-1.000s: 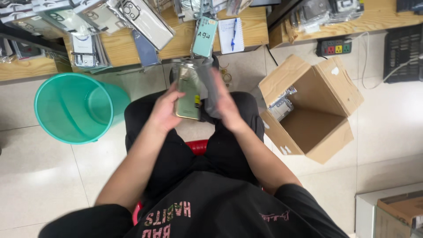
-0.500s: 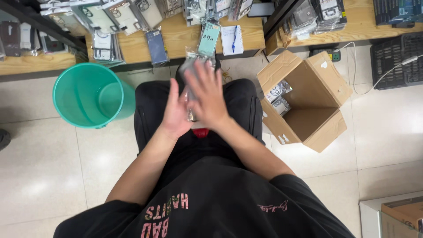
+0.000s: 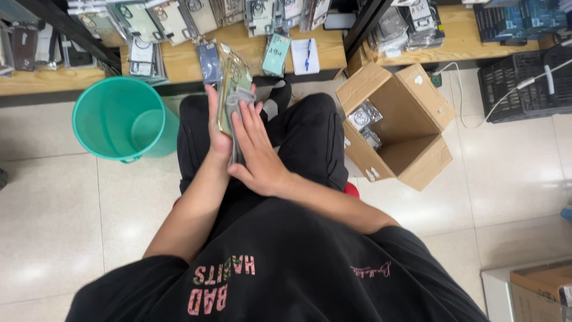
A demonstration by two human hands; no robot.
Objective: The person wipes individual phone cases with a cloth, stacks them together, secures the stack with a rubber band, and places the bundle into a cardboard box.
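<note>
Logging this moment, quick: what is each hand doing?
Left hand: closed on a phone case.
Right hand: flat, fingers pressing a grey cloth against it.

A pale tiled floor [image 3: 65, 238] is being occupied by a green bucket [image 3: 122, 119] near the shelf's front edge and an open cardboard box [image 3: 396, 125] lying tipped. A wooden shelf [image 3: 185, 62] is being covered with packaged phone cases [image 3: 143, 36] and a notepad [image 3: 305, 56].
</note>
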